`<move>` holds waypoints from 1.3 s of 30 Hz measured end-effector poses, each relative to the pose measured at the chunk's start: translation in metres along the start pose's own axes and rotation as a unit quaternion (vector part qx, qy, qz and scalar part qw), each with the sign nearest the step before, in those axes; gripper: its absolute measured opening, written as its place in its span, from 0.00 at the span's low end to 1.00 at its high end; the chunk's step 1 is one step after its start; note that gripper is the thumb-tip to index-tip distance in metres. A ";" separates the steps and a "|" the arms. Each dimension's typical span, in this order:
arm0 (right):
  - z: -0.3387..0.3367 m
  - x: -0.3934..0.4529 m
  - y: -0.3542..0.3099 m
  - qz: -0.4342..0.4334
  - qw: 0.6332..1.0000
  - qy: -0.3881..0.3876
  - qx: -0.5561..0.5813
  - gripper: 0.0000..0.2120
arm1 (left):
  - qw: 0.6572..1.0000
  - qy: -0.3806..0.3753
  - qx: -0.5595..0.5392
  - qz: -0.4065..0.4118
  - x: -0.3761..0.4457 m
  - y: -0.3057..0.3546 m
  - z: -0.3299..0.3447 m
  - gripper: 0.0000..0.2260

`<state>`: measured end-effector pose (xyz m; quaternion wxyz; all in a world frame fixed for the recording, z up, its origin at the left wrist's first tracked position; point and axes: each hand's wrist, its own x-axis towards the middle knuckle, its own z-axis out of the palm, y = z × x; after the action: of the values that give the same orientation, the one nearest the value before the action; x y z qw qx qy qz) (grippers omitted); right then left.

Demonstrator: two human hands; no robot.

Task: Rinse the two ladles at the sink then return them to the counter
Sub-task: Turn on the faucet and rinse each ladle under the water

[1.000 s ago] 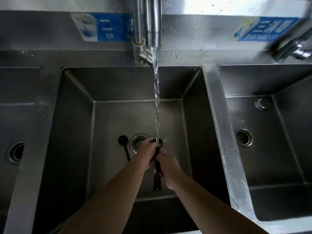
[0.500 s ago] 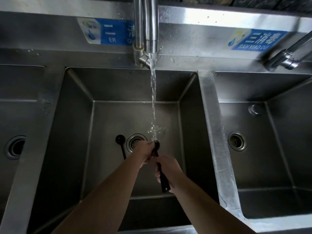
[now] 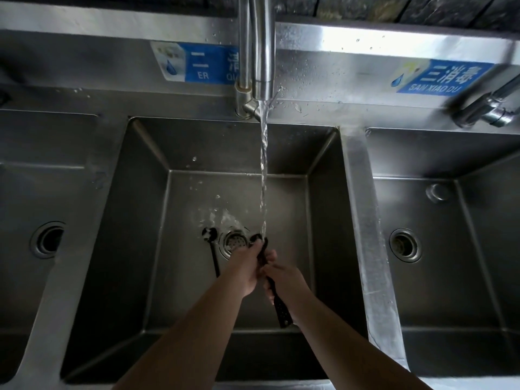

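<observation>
A black ladle (image 3: pixel 280 304) is held over the middle steel basin (image 3: pixel 140 220), its bowl right under the running stream from the tap (image 3: pixel 261 52). My right hand (image 3: pixel 284 280) grips its handle, whose perforated end sticks out toward me. My left hand (image 3: pixel 247 263) is wrapped around the ladle's neck and bowl, mostly hiding the bowl. A second black ladle (image 3: pixel 212 249) lies on the basin floor just left of the drain (image 3: pixel 235 243), bowl pointing away from me, apart from both hands.
Steel basins flank the middle one: a left basin (image 3: pixel 47 192) and a right basin (image 3: pixel 439 249), each with a drain. A second tap (image 3: pixel 484 108) juts in at the far right. Blue labels (image 3: pixel 197 63) are stuck on the backsplash. Water splashes near the drain.
Both hands stay on the same ladle under the stream; its handle end has swung to my right. The view has shifted a little. The other ladle has not moved.
</observation>
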<state>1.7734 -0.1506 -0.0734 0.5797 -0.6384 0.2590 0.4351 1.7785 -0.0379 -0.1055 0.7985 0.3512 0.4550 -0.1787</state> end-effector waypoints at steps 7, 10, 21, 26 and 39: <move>0.008 0.009 -0.008 -0.037 0.999 -0.015 0.023 0.13 | 0.991 -0.043 0.122 0.040 -0.010 0.006 0.000 0.12; 0.012 0.015 -0.022 -0.046 0.998 -0.031 0.034 0.12 | 0.989 -0.057 0.125 0.062 -0.009 0.019 0.003 0.10; 0.035 0.016 -0.112 -0.107 0.987 -0.081 0.091 0.12 | 0.981 -0.068 0.117 0.142 -0.006 0.096 0.027 0.10; 0.040 0.008 -0.144 -0.135 0.973 -0.107 0.150 0.13 | 0.974 -0.107 0.094 0.174 -0.019 0.128 0.044 0.11; 0.029 -0.006 -0.036 -0.037 0.995 0.011 0.091 0.09 | 0.990 -0.034 0.128 0.050 -0.021 0.039 0.007 0.06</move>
<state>1.7931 -0.1164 -0.0481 0.6481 -0.5969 0.2798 0.3813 1.7953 -0.0170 -0.0702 0.7702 0.4666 0.3824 -0.2070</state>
